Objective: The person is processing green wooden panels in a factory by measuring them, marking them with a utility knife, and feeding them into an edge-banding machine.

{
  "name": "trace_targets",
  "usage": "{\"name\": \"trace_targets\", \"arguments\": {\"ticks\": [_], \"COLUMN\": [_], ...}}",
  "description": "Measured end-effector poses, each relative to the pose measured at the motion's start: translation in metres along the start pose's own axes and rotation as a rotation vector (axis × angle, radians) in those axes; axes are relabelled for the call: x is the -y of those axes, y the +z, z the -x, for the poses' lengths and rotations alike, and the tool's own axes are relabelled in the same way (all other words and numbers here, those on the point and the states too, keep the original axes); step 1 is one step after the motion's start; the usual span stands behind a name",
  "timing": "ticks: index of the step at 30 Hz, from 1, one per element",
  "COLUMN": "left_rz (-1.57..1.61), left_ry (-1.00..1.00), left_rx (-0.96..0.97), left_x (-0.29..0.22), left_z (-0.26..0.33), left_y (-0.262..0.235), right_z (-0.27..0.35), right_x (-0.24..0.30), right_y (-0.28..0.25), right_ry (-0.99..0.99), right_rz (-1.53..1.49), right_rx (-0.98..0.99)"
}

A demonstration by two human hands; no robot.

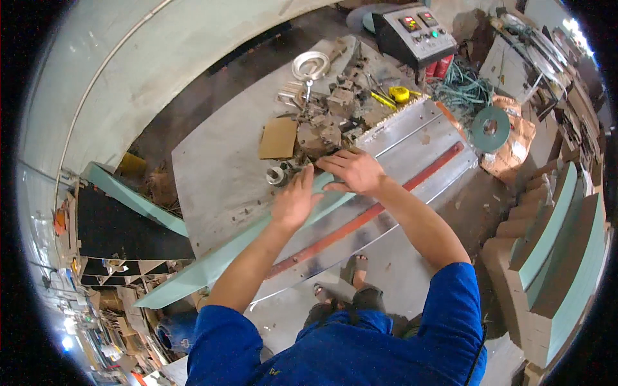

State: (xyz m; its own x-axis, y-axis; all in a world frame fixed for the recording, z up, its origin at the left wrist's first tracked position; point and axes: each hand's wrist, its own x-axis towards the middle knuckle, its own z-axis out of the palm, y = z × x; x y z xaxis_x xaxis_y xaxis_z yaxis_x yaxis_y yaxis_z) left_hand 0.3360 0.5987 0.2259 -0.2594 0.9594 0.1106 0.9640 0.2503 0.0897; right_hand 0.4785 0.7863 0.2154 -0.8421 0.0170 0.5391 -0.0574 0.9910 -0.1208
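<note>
A long, curved pale green panel runs from the lower left up to the machine head at the middle of the metal table. My left hand rests on the panel, fingers stretched toward the machine head and thumb apart. Just right of it, my right hand lies by the panel's far end, close to the machine head. Its fingers are extended, with the thumb spread below them over the green surface. The fingertips partly cover where panel and machine meet. A round metal knob stands left of my left fingertips.
A brown board piece lies beside the machine head. A yellow tape measure sits farther right, below the control box. A roll of green edging is at the right. Curved green-edged panels are stacked at the far right.
</note>
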Motion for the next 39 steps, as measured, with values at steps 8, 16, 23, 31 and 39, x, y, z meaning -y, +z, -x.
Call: {"name": "trace_targets", "arguments": {"ticks": [8,16,23,31,39], "left_rz": [-0.065,-0.100,-0.131,-0.094,-0.010], "left_ry": [0.068,0.157,0.227,0.304,0.293], "left_rx": [-0.060,-0.185,-0.274,-0.285,-0.024], "left_x": [0.006,0.006,0.008,-0.001,-0.028], "left_z": [-0.011,-0.011,-0.014,0.008,-0.037], "left_y": [0.000,0.001,0.001,-0.005,-0.006], "right_z": [0.001,0.002,0.003,0.019,0.036], "right_x": [-0.018,-0.015,-0.010,-0.008,-0.027], "right_y": [0.025,0.029,0.028,-0.004,-0.003], "right_ry": [-0.038,-0.079,-0.037,0.024,0.243], "right_rz": [-0.045,0.011,0.005,-0.134,-0.205], "right_rx": [-0.073,-0.163,-0.196,-0.019,0.102]}}
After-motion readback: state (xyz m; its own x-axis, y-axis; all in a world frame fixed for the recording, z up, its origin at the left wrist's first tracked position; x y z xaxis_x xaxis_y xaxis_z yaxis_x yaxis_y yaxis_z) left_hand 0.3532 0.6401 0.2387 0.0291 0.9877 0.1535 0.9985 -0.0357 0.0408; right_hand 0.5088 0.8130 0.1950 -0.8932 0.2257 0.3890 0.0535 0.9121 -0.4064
